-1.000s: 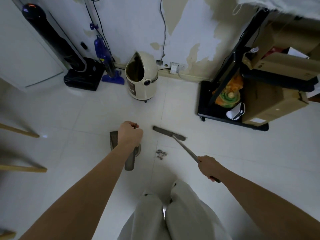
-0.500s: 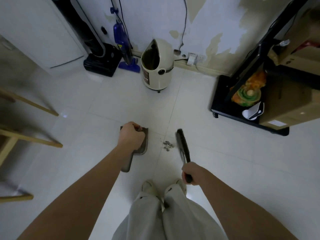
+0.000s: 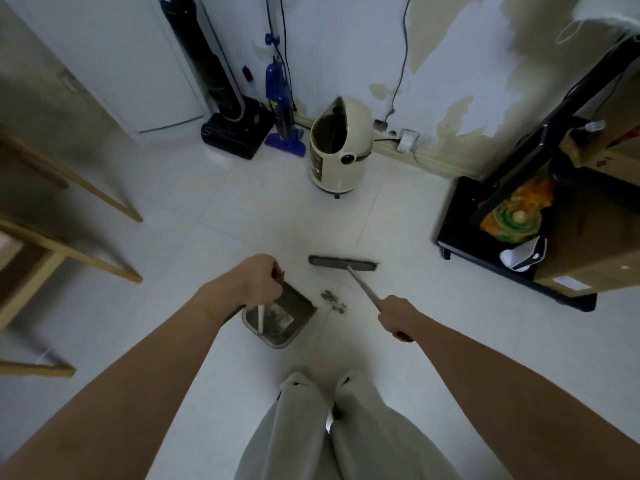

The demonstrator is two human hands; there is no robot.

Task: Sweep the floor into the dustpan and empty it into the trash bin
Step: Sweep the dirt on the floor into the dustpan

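- On pale tiled floor [image 3: 242, 209], head view: left hand [image 3: 258, 280] is gripping grey square dustpan [image 3: 280, 317] by its handle.
- Right hand [image 3: 396, 315] is clasping long-handled grey broom [image 3: 343, 264].
- Small debris pile [image 3: 332, 299] is lying between them.
- Cream domed trash bin [image 3: 341, 147] is standing near wall.

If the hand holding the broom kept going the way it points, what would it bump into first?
Probably the broom head, since the right hand points along the handle toward it. Beyond lies bare floor, then the trash bin. Depth is hard to judge.
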